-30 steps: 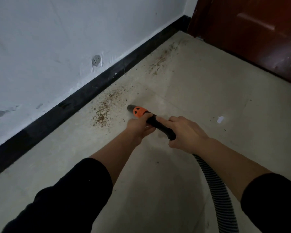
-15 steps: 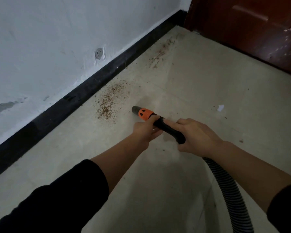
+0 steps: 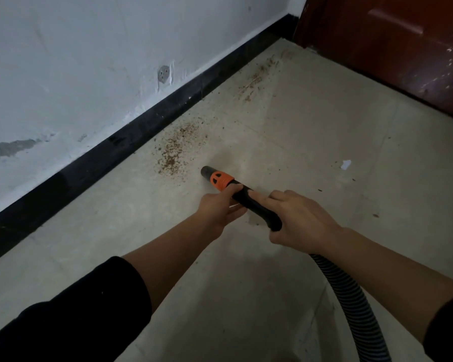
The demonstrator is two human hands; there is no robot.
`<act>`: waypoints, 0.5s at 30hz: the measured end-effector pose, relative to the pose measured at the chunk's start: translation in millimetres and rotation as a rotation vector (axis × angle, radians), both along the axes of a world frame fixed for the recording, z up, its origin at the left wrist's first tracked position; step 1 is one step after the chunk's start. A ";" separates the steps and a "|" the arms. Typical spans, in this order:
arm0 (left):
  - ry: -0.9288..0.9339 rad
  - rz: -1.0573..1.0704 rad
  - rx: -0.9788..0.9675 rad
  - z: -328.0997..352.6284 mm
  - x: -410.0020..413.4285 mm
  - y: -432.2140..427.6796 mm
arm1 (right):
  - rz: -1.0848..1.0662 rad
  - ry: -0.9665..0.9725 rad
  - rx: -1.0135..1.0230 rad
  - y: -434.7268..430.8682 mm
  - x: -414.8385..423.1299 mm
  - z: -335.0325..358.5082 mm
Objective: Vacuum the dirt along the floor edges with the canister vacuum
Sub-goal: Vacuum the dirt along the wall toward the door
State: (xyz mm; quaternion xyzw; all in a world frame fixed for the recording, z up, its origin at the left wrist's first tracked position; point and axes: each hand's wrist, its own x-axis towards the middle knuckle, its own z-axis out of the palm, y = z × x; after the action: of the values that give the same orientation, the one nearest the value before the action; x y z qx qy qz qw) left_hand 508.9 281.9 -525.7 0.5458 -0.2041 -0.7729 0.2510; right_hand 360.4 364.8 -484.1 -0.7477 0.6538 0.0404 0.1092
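Closing on the nearer dirt patch [image 3: 171, 154] looks to be the step in hand. The dark nozzle tip [image 3: 206, 171] of the vacuum wand sits low, just beside the patch's lower right fringe. It points toward the black baseboard [image 3: 115, 155] and is not yet over the crumbs. Whether the tip touches the floor [image 3: 311, 131] I cannot tell. Behind the tip comes an orange collar [image 3: 221, 180], then a black grip [image 3: 259, 211], then the ribbed hose [image 3: 351, 296], which curves off the bottom right. The canister itself is out of view. The left hand [image 3: 220, 207] holds the wand right behind the collar, fingers curled under it and thumb laid over the top. The right hand [image 3: 298, 220] wraps the rear of the grip with fingers bent over it and close together, one finger lying forward along the top. Both forearms are bare below dark sleeves [image 3: 76, 317]. A farther dirt streak [image 3: 254, 82] lies along the same baseboard toward the corner, near the reddish-brown door [image 3: 390, 48]. A few loose specks and a white scrap [image 3: 345, 164] lie out on the open floor to the right. Above the baseboard the white wall [image 3: 63, 61] carries a wall socket [image 3: 164, 74]. The task seems barely started, since both patches look intact. The next move probably calls for easing the tip forward and left into the crumbs, keeping it low, and sweeping it close along the baseboard. The hose would need enough slack to then reach the streak by the door.
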 end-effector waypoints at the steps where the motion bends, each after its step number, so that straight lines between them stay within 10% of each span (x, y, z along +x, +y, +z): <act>1: 0.000 -0.003 0.003 -0.4 3.2 3.1 | 0.004 -0.003 0.001 2.9 2.4 -0.7; 15: -0.037 -0.031 0.030 -1.6 39.1 27.5 | 0.098 -0.053 0.035 24.8 27.6 0.9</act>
State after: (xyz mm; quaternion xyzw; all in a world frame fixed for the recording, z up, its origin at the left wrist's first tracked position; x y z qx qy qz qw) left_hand 548.0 309.4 -527.3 0.5605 -0.2056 -0.7694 0.2272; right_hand 388.0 389.6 -483.2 -0.7776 0.6125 0.0370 0.1375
